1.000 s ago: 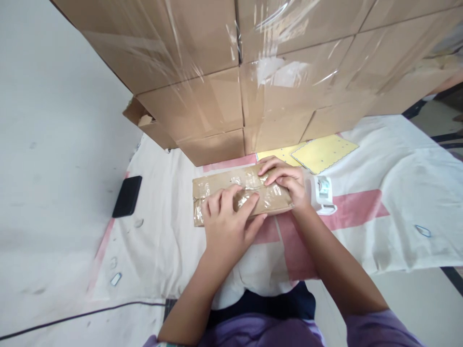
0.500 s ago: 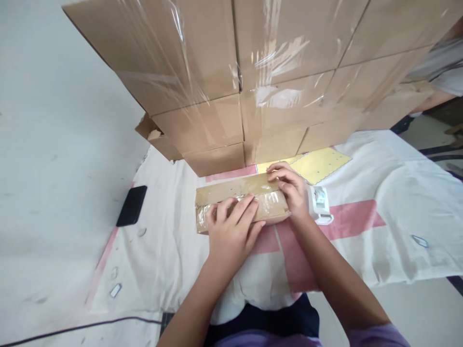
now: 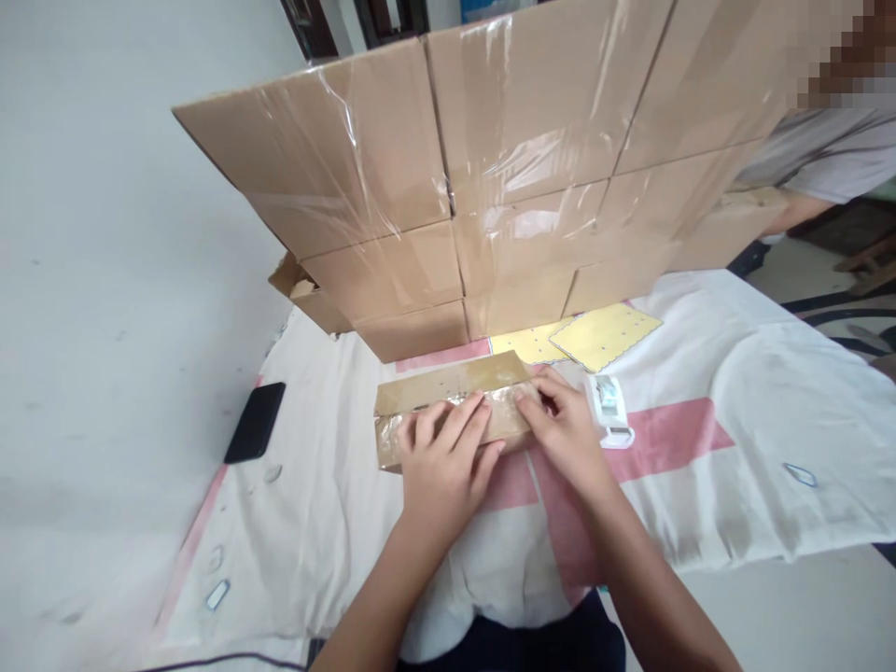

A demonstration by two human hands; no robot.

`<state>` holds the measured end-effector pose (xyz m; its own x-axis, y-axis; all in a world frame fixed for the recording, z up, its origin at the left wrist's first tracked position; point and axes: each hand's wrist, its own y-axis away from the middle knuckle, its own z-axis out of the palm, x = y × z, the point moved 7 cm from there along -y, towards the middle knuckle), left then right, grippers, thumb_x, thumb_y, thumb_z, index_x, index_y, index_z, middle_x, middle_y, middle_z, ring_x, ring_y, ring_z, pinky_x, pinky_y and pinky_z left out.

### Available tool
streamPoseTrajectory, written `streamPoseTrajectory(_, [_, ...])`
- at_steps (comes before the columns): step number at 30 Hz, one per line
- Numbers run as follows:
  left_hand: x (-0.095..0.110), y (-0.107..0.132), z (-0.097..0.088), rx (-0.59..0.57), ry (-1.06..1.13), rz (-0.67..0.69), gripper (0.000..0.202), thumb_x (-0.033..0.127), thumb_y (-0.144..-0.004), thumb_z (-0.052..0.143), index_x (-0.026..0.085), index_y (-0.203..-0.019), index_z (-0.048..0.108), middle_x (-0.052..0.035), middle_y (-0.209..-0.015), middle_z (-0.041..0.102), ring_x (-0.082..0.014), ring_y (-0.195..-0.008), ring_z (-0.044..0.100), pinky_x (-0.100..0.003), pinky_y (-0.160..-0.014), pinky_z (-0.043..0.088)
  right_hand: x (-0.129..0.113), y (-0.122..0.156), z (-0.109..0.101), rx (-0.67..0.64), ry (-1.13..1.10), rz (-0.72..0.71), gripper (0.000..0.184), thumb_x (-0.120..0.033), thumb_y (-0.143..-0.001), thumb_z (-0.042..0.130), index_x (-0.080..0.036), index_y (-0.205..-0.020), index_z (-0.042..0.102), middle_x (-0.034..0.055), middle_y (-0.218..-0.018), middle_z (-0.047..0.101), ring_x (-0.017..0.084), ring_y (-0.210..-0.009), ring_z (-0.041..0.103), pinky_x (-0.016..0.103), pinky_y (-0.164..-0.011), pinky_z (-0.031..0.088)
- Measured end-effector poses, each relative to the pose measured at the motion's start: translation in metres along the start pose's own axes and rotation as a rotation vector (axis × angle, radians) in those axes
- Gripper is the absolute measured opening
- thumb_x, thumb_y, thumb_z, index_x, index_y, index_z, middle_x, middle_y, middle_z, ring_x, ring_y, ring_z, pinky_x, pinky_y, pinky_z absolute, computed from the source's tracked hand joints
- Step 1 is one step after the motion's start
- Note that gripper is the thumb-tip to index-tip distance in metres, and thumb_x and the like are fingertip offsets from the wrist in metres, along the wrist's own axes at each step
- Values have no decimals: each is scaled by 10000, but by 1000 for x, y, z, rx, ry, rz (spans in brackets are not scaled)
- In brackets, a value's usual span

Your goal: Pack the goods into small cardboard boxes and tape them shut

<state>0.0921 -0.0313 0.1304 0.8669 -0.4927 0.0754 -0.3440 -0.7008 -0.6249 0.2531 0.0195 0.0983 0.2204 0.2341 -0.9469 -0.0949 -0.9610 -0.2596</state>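
Note:
A small, long cardboard box (image 3: 448,381) with clear tape over its near side lies on the cloth-covered table. My left hand (image 3: 442,453) rests on the box's near side, fingers spread and pressing on the tape. At the right end, my right hand (image 3: 564,425) grips the box, its thumb on the taped face and its other fingers bent round the corner, partly hidden. Just right of that hand stands a white tape dispenser (image 3: 608,411).
A tall stack of taped cardboard boxes (image 3: 392,271) stands behind. Yellow sheets (image 3: 609,336) lie at its foot. A black phone (image 3: 256,422) is at the left by the wall. Small tags lie on the cloth (image 3: 315,523). Another person's arm (image 3: 805,210) shows at far right.
My right hand has shifted from the box's top far edge down to its right end, thumb now on the taped face. My left hand stays on the box. The view has tilted up.

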Motion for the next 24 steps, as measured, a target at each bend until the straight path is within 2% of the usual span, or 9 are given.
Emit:
streamPoseTrajectory(4, [1, 2, 2, 9, -37, -29, 303, 403, -952, 638, 229, -1184, 727, -75, -1234, 725, -297, -1069, 561, -473, -941, 344, 5, 1, 4, 47, -84, -56, 269, -322, -954, 603, -203, -714, 578, 32, -895, 482, 205, -879, 519, 306, -751, 415])
streamPoseTrajectory(6, [2, 2, 2, 16, -46, -28, 308, 397, -950, 642, 226, -1193, 725, -74, -1204, 736, -297, -1063, 561, -471, -947, 341, 5, 2, 5, 39, -128, -84, 242, -310, -964, 605, -200, -749, 603, 48, -987, 498, 224, -988, 526, 315, -848, 422])
streamPoseTrajectory(9, [6, 2, 1, 30, -28, 1, 303, 349, -965, 631, 210, -1223, 705, -61, -1207, 746, -283, -1078, 578, -465, -989, 324, 4, 3, 6, 10, -205, -102, 205, -286, -985, 588, -203, -800, 625, 50, -1046, 524, 227, -1044, 535, 316, -892, 414])
streamPoseTrajectory(13, [9, 2, 1, 41, 18, 13, 287, 315, -990, 597, 216, -1243, 691, -49, -1271, 727, -281, -1126, 600, -471, -1039, 293, 0, 5, 6, 19, -158, -164, 200, -271, -1009, 571, -214, -824, 624, 25, -948, 551, 208, -988, 527, 310, -887, 385])
streamPoseTrajectory(16, [9, 4, 2, 48, 26, 16, 312, 305, -1004, 571, 246, -1294, 669, -30, -1297, 716, -279, -1124, 612, -466, -1041, 293, -3, 5, 5, 50, -100, -201, 249, -265, -1026, 534, -210, -785, 567, 10, -848, 537, 199, -916, 508, 312, -866, 366])
streamPoseTrajectory(24, [7, 15, 12, 148, -106, 112, 382, 274, -971, 570, 237, -1346, 634, -31, -1192, 759, -290, -1050, 624, -473, -985, 322, -1, 7, 7, 75, -139, -168, 321, -314, -1032, 476, -213, -728, 457, 12, -803, 489, 207, -890, 472, 314, -823, 361])
